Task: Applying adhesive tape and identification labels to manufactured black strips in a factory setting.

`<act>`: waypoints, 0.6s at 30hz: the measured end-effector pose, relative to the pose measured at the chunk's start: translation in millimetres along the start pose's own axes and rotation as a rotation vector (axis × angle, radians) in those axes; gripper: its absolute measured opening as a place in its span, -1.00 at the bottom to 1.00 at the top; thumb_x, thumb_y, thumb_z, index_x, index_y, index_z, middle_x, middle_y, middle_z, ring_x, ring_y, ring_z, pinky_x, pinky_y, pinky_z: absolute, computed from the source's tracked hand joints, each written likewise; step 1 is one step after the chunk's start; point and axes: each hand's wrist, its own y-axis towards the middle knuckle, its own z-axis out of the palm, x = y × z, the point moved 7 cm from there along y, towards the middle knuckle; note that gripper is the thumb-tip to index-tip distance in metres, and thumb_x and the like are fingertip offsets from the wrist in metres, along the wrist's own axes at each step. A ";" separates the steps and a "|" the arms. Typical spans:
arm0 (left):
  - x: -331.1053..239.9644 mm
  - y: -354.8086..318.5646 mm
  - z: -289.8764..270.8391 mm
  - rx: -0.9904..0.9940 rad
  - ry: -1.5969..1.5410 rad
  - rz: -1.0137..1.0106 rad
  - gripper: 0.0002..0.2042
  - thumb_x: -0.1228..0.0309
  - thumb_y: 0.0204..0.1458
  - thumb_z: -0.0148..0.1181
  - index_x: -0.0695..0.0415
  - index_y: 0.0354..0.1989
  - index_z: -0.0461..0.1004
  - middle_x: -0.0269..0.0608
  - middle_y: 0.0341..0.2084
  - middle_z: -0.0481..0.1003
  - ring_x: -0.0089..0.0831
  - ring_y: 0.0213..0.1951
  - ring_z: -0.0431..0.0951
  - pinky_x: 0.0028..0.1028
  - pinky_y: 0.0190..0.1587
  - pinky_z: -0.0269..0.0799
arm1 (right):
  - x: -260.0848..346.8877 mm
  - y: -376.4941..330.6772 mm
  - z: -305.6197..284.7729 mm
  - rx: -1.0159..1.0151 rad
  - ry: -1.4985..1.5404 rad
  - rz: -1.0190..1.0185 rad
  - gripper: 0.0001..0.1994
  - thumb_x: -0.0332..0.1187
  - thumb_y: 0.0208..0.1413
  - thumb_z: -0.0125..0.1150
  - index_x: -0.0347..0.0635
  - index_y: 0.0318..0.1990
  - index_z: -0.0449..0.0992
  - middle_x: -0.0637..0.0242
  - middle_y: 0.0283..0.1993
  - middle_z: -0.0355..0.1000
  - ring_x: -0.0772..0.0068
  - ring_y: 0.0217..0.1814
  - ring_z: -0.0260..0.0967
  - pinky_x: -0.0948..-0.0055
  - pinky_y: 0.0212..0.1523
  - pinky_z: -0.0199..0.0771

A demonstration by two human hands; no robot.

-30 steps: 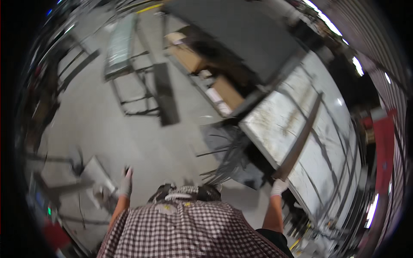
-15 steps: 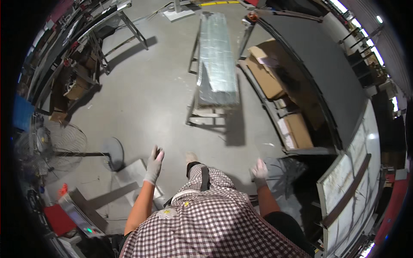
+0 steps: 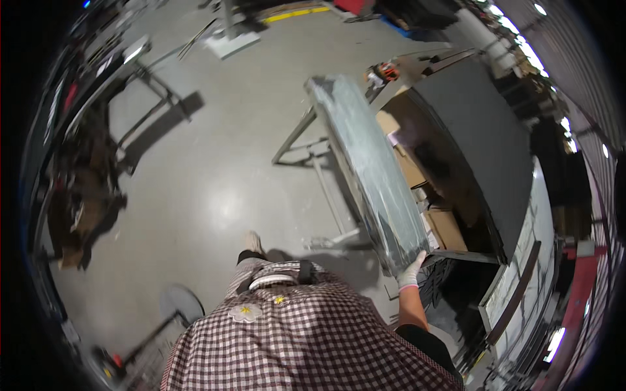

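Sheet-metal panels (image 3: 375,176), a long grey stack of them, lay flat along a metal trestle stand (image 3: 313,146) in the middle of the head view, running away from the person toward the top of the picture. The right hand (image 3: 411,272), in a pale work glove, was at the stack's near end, fingers curled up against the corner edge; it looked like a hold on that corner, probably because the end is where such a long, floppy load can be steadied or lifted. The left hand was out of view, hidden below the checked shirt (image 3: 306,345), so how it stood could not be told. The stand's splayed legs kept the stack up at working height, clear of the polished concrete floor (image 3: 208,189). Just to the right sat a big dark workbench (image 3: 482,137) with cardboard boxes (image 3: 443,228) tucked underneath, close beside the stack. One shoe (image 3: 253,242) pointed forward onto bare floor, and a round fan base (image 3: 181,303) stood at lower left, well apart.
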 end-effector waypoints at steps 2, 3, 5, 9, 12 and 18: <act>-147.5 54.5 21.3 0.066 0.119 0.107 -0.76 0.26 0.17 0.07 0.16 -0.13 0.41 -0.41 -0.57 0.34 -0.58 -0.53 0.26 -0.53 -0.49 0.21 | 36.3 17.9 -35.8 -0.331 -0.381 -0.286 -0.03 0.41 0.03 0.01 -0.35 0.31 0.22 0.08 0.32 0.26 0.13 0.29 0.26 0.22 0.22 0.32; -231.6 83.1 45.3 0.090 0.179 0.179 -0.73 0.25 0.17 0.07 0.17 -0.09 0.41 -0.41 -0.57 0.35 -0.58 -0.53 0.27 -0.53 -0.49 0.21 | 55.7 23.4 -45.3 -0.599 -0.783 -0.251 -0.14 0.32 0.09 -0.01 -0.36 0.25 0.29 -0.04 0.25 0.31 -0.01 0.25 0.27 0.17 0.20 0.30; -407.2 118.1 90.6 0.092 0.303 0.338 -0.67 0.23 0.17 0.08 0.19 -0.01 0.43 -0.40 -0.55 0.36 -0.59 -0.52 0.28 -0.54 -0.48 0.21 | 80.9 -41.4 32.3 -0.961 -1.284 -0.392 -0.32 0.12 0.13 0.05 -0.37 0.15 0.37 -0.15 0.14 0.37 -0.15 0.18 0.30 0.11 0.16 0.30; -694.3 161.5 203.3 0.174 0.205 0.639 -0.56 0.18 0.17 0.12 0.21 0.13 0.39 -0.42 -0.50 0.38 -0.61 -0.48 0.29 -0.57 -0.42 0.23 | 71.8 -27.2 252.8 -0.826 -1.429 -1.245 -0.47 -0.24 -0.01 0.27 -0.34 0.10 0.35 -0.10 0.04 0.39 -0.15 0.13 0.29 0.03 0.17 0.28; -848.9 118.7 342.5 0.279 0.145 0.797 -0.84 0.22 0.17 0.09 0.03 -0.30 0.45 -0.48 -0.54 0.35 -0.70 -0.55 0.29 -0.62 -0.56 0.14 | 21.8 42.2 401.8 -0.543 -1.522 -1.231 -0.50 -0.19 0.09 0.19 -0.31 0.13 0.35 -0.09 0.14 0.33 -0.14 0.25 0.20 0.09 0.28 0.18; -933.4 154.1 425.9 0.539 0.483 0.573 -0.81 0.24 0.16 0.14 0.10 -0.25 0.46 -0.43 -0.50 0.42 -0.62 -0.48 0.37 -0.54 -0.46 0.31 | 3.1 114.8 713.8 -0.024 -1.418 -1.325 -0.49 -0.13 0.04 0.22 -0.26 0.07 0.37 0.03 0.16 0.29 -0.05 0.27 0.17 0.00 0.33 0.08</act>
